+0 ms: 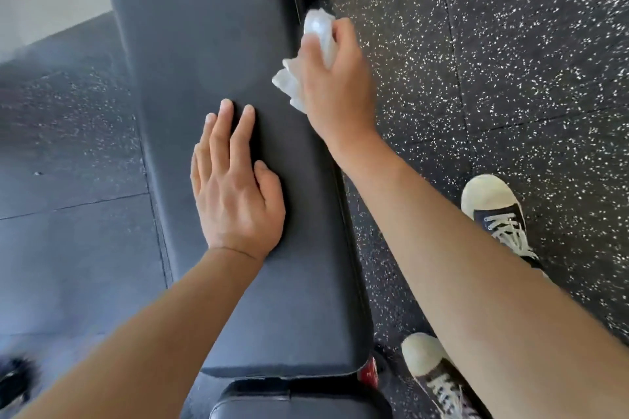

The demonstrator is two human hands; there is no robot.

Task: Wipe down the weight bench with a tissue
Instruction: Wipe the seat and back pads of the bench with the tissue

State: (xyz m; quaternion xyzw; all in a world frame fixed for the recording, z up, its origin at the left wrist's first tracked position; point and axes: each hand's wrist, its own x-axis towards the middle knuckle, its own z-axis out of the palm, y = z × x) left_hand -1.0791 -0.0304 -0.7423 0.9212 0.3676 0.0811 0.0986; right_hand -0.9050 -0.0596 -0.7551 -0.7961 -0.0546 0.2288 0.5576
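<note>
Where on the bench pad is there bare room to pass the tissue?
The black padded bench is bare beyond the left hand, which lies flat mid-pad, and bare again between its wrist and the near end. The right edge is crowded: the right hand grips the crumpled white tissue.

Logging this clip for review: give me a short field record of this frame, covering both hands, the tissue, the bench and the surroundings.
left hand: flat, palm down on the bench pad, fingers straight
right hand: grips the tissue at the pad's right edge
tissue: white, crumpled, blurred
bench pad: black, long, runs away from the camera
floor: dark, white-speckled
shoes: two laced sneakers, right of the bench
</note>
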